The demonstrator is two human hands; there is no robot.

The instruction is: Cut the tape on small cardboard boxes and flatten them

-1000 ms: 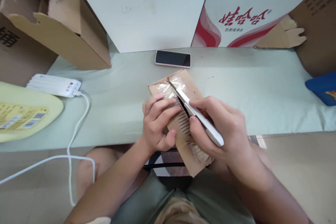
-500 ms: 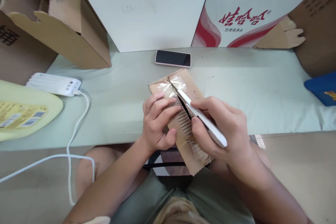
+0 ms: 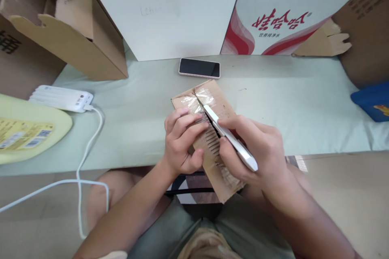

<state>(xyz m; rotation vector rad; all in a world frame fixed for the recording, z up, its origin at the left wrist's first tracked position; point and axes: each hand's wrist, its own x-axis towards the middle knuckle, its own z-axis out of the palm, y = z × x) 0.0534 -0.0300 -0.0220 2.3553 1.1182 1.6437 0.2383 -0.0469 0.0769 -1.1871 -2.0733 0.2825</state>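
Note:
A flat piece of brown cardboard point(image 3: 217, 97) with clear tape on its far end lies tilted over the table's near edge. My left hand point(image 3: 180, 143) grips its left side, fingers curled over the top. My right hand point(image 3: 252, 149) is closed round a white utility knife point(image 3: 231, 139). The knife's tip rests in a dark slit that runs along the middle of the cardboard, near the taped end.
On the pale green table point(image 3: 304, 105) lie a black phone point(image 3: 199, 68), a white power bank point(image 3: 62, 98) with a white cable point(image 3: 88, 149), and a yellow pad point(image 3: 27, 131). Cardboard boxes point(image 3: 69, 36), a white box point(image 3: 170, 8) and a red-printed carton point(image 3: 282, 16) line the back. A blue object point(image 3: 370, 103) sits right.
The knife and my right hand shifted slightly along the slit, a little back toward me. My left hand and the cardboard stayed in place.

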